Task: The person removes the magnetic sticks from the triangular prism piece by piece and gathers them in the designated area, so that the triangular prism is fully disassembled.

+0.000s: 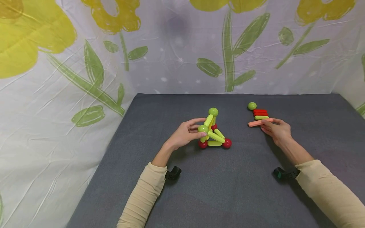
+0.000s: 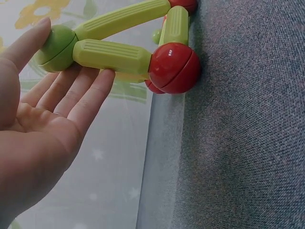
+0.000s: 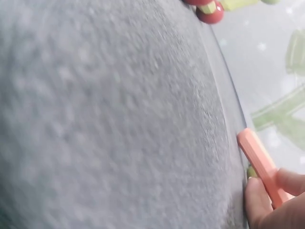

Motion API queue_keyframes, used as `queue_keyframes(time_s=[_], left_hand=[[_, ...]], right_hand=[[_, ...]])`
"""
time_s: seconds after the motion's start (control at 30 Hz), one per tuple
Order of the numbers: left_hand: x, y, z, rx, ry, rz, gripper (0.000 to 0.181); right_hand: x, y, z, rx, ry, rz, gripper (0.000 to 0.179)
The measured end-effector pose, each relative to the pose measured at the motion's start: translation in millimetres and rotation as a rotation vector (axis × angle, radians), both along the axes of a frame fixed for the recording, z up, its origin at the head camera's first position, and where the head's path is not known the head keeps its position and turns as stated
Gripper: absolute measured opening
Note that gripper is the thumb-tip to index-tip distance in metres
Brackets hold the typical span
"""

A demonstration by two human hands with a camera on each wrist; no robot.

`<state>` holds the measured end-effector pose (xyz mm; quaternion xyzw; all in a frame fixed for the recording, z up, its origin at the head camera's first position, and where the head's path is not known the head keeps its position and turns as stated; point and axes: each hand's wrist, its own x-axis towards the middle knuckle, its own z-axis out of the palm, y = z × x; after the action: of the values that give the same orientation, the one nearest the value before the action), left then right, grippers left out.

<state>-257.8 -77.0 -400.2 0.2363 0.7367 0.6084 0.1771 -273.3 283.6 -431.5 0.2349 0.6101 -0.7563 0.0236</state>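
Toy frame (image 1: 216,136) of balls and light green sticks, on the dark gray table (image 1: 216,190), out in front of the person and near the middle. Three red balls (image 1: 227,143) down low, two green balls up top. Left hand (image 1: 185,134) at the left side of the frame, holding the near green ball (image 2: 57,50) between thumb and fingers. Parts of the left fingers behind the ball, so hidden in the left wrist view.

Right hand (image 1: 278,129) well apart from the frame, over to the right, pinching an orange stick (image 1: 256,123) near its right end. Cannot tell if the stick touches the table.

Just past the orange stick, a small group of loose bits: a light green stick (image 1: 261,117), then red sticks (image 1: 260,111), then a loose green ball (image 1: 252,106) at the far left corner. Orange stick and fingers in the way of that group in the right wrist view, with only a bit of green peeking out.

Black band (image 1: 173,173) under the left wrist, another by the right. Tan sleeves (image 1: 145,193) on both arms. Behind the table, a pale cloth wall (image 1: 171,72) with big yellow flowers (image 1: 126,19) and green leaves.
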Motion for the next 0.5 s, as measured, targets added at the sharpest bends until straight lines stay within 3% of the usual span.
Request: queue_keyframes(time_s=[0.17, 0.5], left_hand=[[0.1, -0.2, -0.6, 0.006, 0.002, -0.002, 0.059], [-0.8, -0.5, -1.9, 0.011, -0.004, -0.009, 0.058]], right_hand=[[-3.0, 7, 1.3, 0.017, -0.056, -0.033, 0.082], [-12.6, 19, 1.6, -0.015, -0.134, -0.014, 0.071]])
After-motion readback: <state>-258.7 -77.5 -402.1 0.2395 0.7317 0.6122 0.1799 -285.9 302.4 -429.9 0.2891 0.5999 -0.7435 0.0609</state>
